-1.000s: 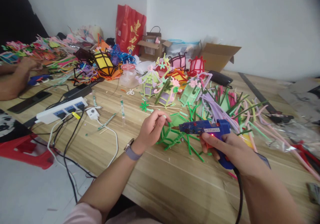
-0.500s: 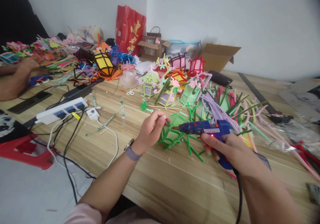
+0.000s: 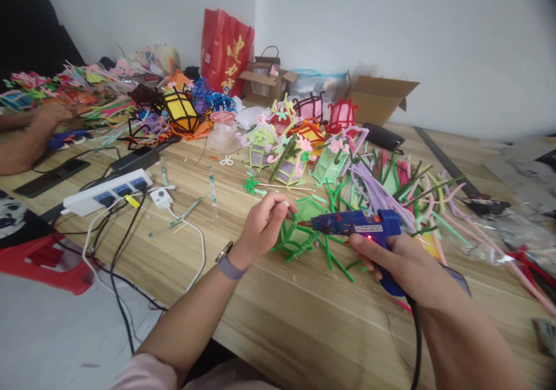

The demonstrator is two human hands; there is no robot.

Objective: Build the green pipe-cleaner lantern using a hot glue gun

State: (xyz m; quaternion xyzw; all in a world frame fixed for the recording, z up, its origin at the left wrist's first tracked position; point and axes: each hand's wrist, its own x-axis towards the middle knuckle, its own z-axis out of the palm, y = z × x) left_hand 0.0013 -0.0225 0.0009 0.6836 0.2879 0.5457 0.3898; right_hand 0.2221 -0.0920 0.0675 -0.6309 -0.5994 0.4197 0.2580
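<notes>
From your head camera: your right hand [image 3: 403, 265] grips the blue glue gun [image 3: 356, 223] above the near middle of the table [image 3: 304, 320]. The gun lies sideways, and its tip points left at your left hand [image 3: 260, 228]. Those fingers pinch a tiny pale piece [image 3: 285, 203], just beside the tip.

one blue glue gun [image 3: 356, 223], one white power strip [image 3: 106, 192], one red bag [image 3: 226, 49], two open cardboard boxes, a small one [image 3: 264, 84] and a larger one [image 3: 379, 97], and one red stool [image 3: 43, 261] are in view. two hands belong to the wearer, the left hand [image 3: 260, 228] and the right hand [image 3: 393, 259], and one co-worker's hand [image 3: 50, 113] shows at the far left. one wristwatch [image 3: 228, 262] and one black phone [image 3: 51, 177] lie within view on the bench [image 3: 304, 314]; the pipe cleaners are too many and tangled to count.
</notes>
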